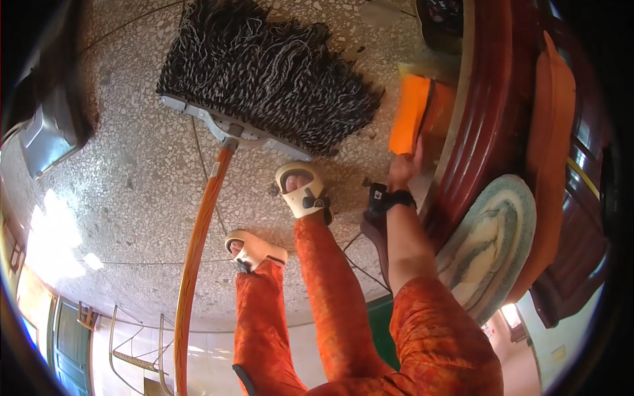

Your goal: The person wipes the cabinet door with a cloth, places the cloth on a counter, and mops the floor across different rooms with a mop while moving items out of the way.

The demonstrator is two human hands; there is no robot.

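Note:
My right hand (401, 170) reaches forward along the wooden furniture, a black strap with a small device around its wrist. Its fingers are closed on the near end of a bright orange, flat-sided object (407, 115). A dark line runs down that object, and its right part is duller; I cannot make out its exact kind. To the left, a wide mop head (264, 79) of black and grey strands lies on the floor. Its wooden handle (198, 244) slants down to the bottom edge of the view. My left hand is out of the frame.
Dark red polished furniture (485, 99) with a round marble-patterned panel (492, 244) lines the right side. A dark container (442, 23) stands at the top right. My feet, in cream clogs (304, 195), stand on the speckled floor. A metal rack (142, 336) is behind.

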